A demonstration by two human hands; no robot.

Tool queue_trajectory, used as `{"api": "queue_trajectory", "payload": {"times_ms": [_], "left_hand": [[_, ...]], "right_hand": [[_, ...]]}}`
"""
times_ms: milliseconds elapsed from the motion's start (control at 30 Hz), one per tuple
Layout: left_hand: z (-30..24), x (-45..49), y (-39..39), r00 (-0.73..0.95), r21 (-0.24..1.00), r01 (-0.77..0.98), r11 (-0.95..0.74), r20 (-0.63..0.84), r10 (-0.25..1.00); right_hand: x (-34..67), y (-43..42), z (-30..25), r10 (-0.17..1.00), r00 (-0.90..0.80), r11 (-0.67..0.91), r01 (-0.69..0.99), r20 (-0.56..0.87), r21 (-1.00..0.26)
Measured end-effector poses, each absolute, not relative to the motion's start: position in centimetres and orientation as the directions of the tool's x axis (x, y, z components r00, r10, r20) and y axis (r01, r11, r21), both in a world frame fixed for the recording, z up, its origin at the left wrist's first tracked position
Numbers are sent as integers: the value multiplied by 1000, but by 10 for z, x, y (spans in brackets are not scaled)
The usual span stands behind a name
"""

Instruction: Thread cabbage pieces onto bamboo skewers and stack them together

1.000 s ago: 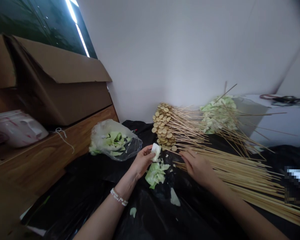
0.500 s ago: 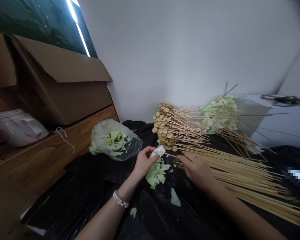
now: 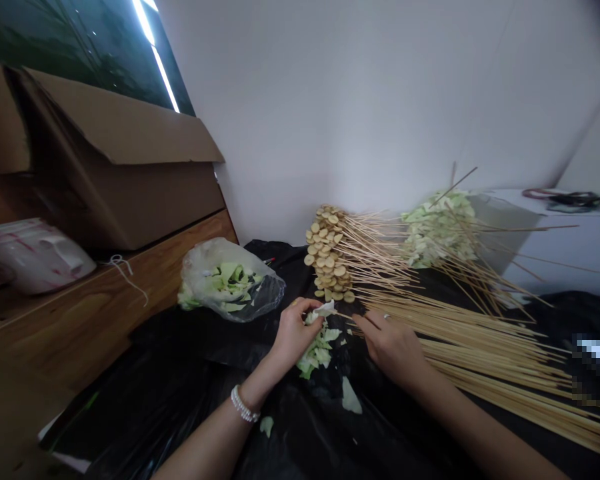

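Between thumb and fingers my left hand pinches a pale cabbage leaf piece. My right hand grips a thin wooden skewer, its tip end at the leaf; whether it has pierced the leaf I cannot tell. Below my left hand lies a small heap of cut cabbage on black plastic sheeting. A row of loose bare skewers stretches to the right beneath and beyond my right hand. Skewered potato slices are stacked just beyond both hands.
A clear plastic bag with cabbage pieces sits left of my hands. Finished-looking cabbage skewers are piled at the back right against the white wall. A cardboard box and a white container stand on a wooden surface at left.
My left hand has shifted slightly right, over the cabbage heap, with its leaf turned and bunched nearer the skewer. My right hand has moved only a little.
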State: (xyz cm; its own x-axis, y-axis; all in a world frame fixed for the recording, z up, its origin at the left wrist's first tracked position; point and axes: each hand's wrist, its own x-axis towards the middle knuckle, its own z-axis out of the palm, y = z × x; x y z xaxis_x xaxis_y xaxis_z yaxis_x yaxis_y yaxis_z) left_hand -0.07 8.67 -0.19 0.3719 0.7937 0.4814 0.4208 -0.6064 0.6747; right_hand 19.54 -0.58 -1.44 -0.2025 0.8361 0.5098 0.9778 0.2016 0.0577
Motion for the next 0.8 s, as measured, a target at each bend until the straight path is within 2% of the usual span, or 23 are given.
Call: {"api": "queue_trajectory", "payload": {"times_ms": [133, 333, 533, 800], "left_hand": [[-3, -6, 95, 313, 740, 353, -573, 483, 818], [0, -9, 100, 256, 946, 134, -296, 255, 932], [-1, -6, 103, 285, 969, 5, -246, 234, 930], [-10, -4, 104, 299, 974, 33, -222, 202, 932]], "right_hand": [[197, -5, -10, 876, -161, 196, 980, 454, -30], [200, -2, -10, 886, -154, 253, 951, 437, -177], [205, 3, -15, 884, -89, 271, 897, 459, -349], [204, 5, -19, 892, -116, 298, 878, 436, -376]]}}
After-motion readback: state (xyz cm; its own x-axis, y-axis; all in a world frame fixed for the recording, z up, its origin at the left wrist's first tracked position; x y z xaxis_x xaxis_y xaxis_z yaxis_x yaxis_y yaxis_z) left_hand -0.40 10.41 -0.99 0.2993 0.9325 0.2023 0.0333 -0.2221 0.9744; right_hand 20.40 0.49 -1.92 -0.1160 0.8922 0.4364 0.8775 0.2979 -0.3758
